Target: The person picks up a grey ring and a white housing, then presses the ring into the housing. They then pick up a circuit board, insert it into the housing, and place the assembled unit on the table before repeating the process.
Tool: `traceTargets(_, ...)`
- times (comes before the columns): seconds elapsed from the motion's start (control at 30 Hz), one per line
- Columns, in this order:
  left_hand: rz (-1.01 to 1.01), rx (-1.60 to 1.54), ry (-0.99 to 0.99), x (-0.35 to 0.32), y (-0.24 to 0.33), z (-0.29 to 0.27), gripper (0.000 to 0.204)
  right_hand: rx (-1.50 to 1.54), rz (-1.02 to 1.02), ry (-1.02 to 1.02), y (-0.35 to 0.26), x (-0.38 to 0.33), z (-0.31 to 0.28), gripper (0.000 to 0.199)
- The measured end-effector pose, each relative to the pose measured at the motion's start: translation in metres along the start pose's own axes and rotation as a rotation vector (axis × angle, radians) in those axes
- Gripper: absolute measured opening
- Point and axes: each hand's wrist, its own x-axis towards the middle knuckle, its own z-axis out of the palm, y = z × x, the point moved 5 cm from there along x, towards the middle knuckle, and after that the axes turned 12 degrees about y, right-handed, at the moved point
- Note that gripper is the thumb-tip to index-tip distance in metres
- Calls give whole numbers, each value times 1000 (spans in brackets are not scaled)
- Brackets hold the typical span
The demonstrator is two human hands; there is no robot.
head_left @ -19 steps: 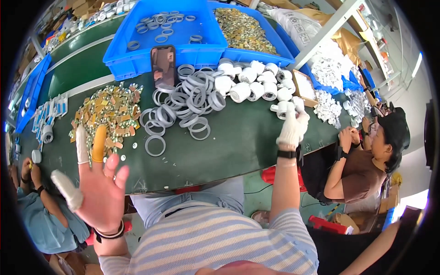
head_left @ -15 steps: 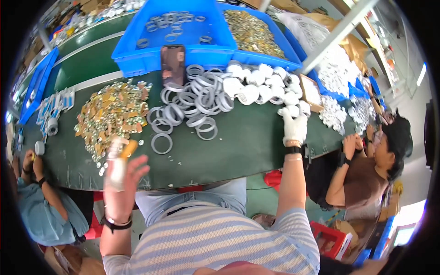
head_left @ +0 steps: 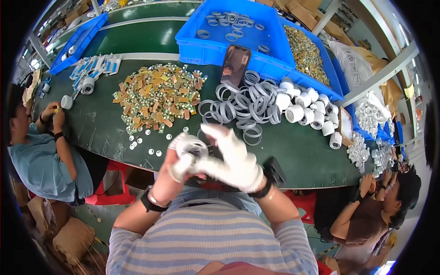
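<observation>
My left hand (head_left: 167, 176) is closed around a white round housing (head_left: 192, 147), whose hollow end faces up. White covering shows on its thumb and fingertips. Close on the right, my gloved right hand (head_left: 236, 160) is blurred, with its fingers stretched out and the thumb reaching toward the housing; whether it touches is unclear. Beyond the hands lie a heap of grey rings (head_left: 252, 103) and, farther right, a cluster of white housings (head_left: 316, 110). A pile of small orange and green circuit boards (head_left: 158, 94) is at the left, with small white discs (head_left: 151, 151) along its near edge.
A phone (head_left: 235, 66) leans against a blue bin (head_left: 192, 48) with rings inside. Another blue bin holds small boards (head_left: 307, 50). A black object (head_left: 274, 172) is by the table's near edge. Co-workers sit at left (head_left: 41, 156) and right (head_left: 366, 206).
The view has swung left. My right hand has come from the white housings to my left hand, both now together before me. The housing now shows in my left hand; the orange piece there no longer shows.
</observation>
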Motion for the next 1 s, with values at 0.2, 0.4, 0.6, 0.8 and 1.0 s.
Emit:
traceTargets(0.2, 49, -139, 177, -6, 19, -54, 56, -878, -202, 38, 61, 30, 60, 53)
traceTargets(0.4, -24, -88, 253, -20, 16, -77, 54, -887, -296, -79, 81, -4, 10, 32)
traceTargets(0.6, -71, -42, 135, -3, 11, -54, 59, -961, -410, -249, 104, -16, -63, 27)
traceTargets(0.8, -53, 88, 71, 5, 5, -28, 70, -901, -145, 66, 36, -17, -116, 20)
traceTargets(1.0, -121, 136, 91, 15, 2, -14, 67, -860, 282, 111, 37, -98, -102, 27)
